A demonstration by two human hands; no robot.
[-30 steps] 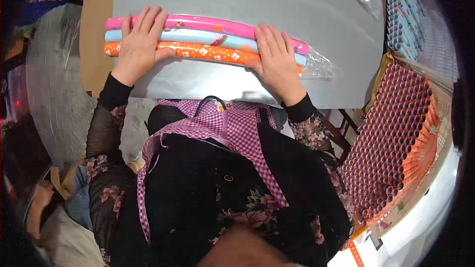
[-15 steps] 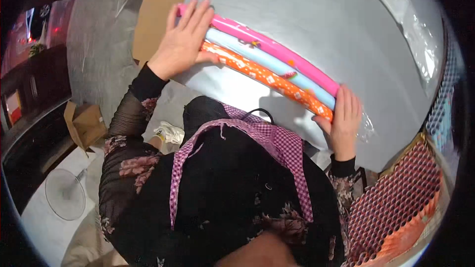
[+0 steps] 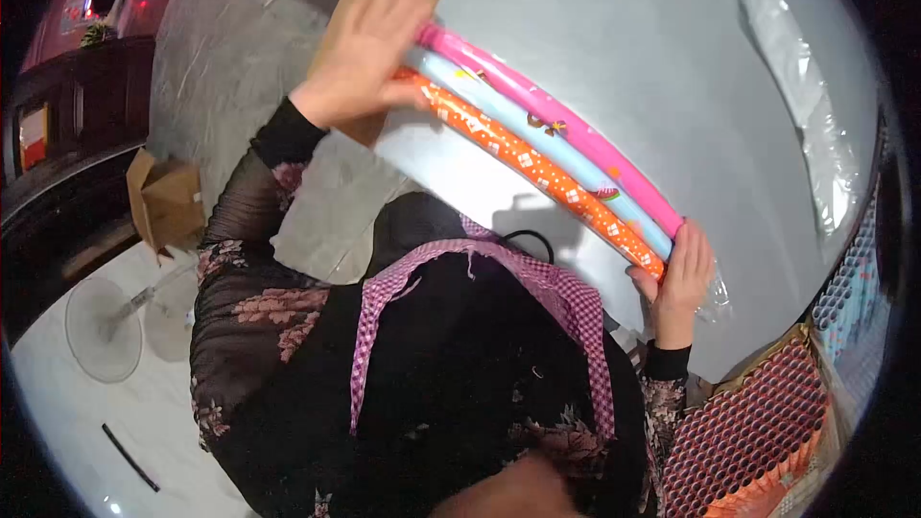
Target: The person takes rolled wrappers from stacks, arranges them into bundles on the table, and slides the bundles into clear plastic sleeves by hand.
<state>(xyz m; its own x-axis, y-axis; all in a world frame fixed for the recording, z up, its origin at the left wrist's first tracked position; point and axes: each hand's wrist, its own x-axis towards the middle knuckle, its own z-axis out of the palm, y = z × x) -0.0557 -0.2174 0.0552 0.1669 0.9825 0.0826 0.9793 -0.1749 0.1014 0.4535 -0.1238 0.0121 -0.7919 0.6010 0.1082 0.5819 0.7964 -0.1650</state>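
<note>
The left hand (image 3: 372,50) (its outline blurred) is spread, unclenched, at one end of a pink roll (image 3: 578,121), a pale blue roll (image 3: 578,155) and an orange roll (image 3: 539,169), all laid abreast between the hands. Their other ends are met by the right hand (image 3: 682,273); whether clenched cannot be told.

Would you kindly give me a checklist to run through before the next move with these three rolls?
1. Pink roll, light blue roll and orange roll side by side: ok.
2. Right hand against the roll ends: ok.
3. Left hand touching the other ends: cannot tell, blurred.
4. Clear film tucked in: not ok, it shows beyond the right hand.
5. Plastic strip apart from the rolls: ok.
</note>
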